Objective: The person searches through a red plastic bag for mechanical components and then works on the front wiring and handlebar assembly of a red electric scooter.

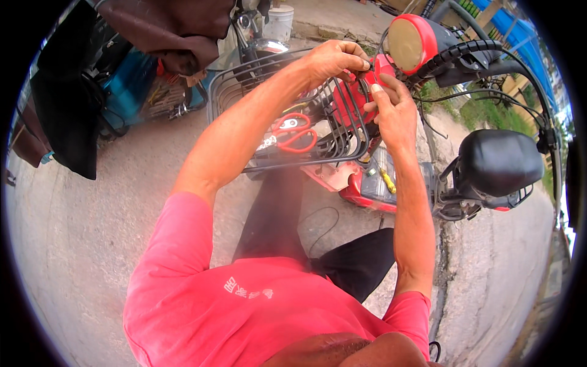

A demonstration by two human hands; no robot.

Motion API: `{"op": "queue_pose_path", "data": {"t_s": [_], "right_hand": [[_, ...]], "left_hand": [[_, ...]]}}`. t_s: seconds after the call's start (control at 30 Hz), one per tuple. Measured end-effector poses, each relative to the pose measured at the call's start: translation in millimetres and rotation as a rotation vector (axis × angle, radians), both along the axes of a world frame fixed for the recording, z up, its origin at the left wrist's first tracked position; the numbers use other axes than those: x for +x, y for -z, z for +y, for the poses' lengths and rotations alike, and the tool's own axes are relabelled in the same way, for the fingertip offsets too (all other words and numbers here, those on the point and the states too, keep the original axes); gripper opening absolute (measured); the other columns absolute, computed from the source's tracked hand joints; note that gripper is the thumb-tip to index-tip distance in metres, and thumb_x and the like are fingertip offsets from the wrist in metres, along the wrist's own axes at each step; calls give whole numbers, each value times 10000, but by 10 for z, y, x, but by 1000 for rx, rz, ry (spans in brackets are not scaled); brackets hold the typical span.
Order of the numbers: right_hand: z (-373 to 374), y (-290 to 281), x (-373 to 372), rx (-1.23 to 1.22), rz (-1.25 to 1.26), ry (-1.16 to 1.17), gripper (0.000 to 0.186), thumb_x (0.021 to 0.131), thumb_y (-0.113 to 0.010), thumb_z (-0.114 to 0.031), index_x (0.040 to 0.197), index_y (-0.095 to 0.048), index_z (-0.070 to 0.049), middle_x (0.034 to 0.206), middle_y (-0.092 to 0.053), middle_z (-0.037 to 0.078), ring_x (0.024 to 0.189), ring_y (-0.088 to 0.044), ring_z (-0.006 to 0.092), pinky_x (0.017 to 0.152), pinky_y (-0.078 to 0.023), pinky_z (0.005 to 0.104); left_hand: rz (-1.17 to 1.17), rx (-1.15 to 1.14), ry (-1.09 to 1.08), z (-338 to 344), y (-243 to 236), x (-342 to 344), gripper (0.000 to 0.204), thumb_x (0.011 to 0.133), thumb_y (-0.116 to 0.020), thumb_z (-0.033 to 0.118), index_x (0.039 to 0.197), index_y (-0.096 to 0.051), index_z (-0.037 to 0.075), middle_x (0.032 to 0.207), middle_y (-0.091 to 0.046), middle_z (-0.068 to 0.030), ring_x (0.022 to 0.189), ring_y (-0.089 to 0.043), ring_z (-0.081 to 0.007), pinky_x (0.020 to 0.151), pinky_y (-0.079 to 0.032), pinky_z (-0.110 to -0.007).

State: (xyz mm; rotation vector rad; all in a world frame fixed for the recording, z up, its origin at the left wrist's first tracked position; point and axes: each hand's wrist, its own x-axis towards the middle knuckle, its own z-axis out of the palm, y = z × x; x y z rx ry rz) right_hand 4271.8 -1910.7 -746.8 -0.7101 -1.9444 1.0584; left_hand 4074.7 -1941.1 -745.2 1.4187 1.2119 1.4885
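Both my arms reach forward to the front of a red electric scooter (350, 105), just left of its round red-rimmed headlight (406, 45). My left hand (333, 61) is closed in a pinch on a thin black wire (372, 68) by the red front panel. Just below and to the right, my right hand (394, 113) has its thumb and fingers bent together beside the same wiring; what lies between them is partly hidden. Under my left forearm is the scooter's black wire basket (287, 164). Red-handled scissors (296, 136) lie in it among small metal parts.
A yellow-handled tool (387, 181) lies on the scooter's footboard, with the black seat (501, 160) to the right. At left stands a blue vehicle (129, 85) under a brown cover (171, 24). A white bucket (279, 23) is behind the basket. Black cables (510, 95) arch at right.
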Motion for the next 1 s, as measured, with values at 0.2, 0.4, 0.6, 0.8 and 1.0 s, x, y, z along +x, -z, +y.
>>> {"op": "queue_pose_path", "data": {"t_s": [0.2, 0.4, 0.6, 0.8, 1.0], "right_hand": [[13, 13, -16, 54, -1, -6, 461, 917, -603, -240, 1276, -553, 45, 993, -714, 152, 797, -676, 155, 726, -516, 306], [60, -55, -181, 49, -5, -9, 432, 916, -605, -226, 1231, -570, 67, 931, -710, 152, 815, -675, 162, 729, -509, 290], [147, -57, -384, -92, 172, -63, 318, 924, -625, -150, 1153, -576, 66, 873, -663, 68, 684, -578, 83, 596, -439, 207], [337, 53, -353, -242, 290, -98, 323, 903, -656, -142, 1153, -604, 56, 772, -603, -7, 590, -487, 48, 530, -395, 221], [274, 59, -348, -407, 431, -203, 282, 916, -647, -134, 1144, -630, 31, 684, -473, -84, 492, -329, -4, 425, -236, 193]], "left_hand": [[-90, 39, 29, 39, 22, -52, 178, 831, -701, 204, 908, -614, 70, 862, -668, -36, 825, -659, -129, 719, -512, -289], [-219, 68, -31, 9, -5, -61, 195, 828, -691, 129, 984, -620, 36, 840, -665, -56, 719, -648, -141, 678, -540, -291], [-123, -29, 15, -22, -19, -118, 134, 840, -693, 110, 945, -655, 36, 780, -654, -21, 638, -616, -112, 649, -542, -269], [7, -41, -36, -195, -141, -95, 217, 861, -681, 215, 938, -638, 17, 774, -598, -23, 696, -547, -114, 646, -441, -255], [-92, 27, -19, -257, -168, -239, 126, 837, -735, 174, 818, -659, 76, 693, -598, 20, 622, -567, -82, 606, -477, -239]]}}
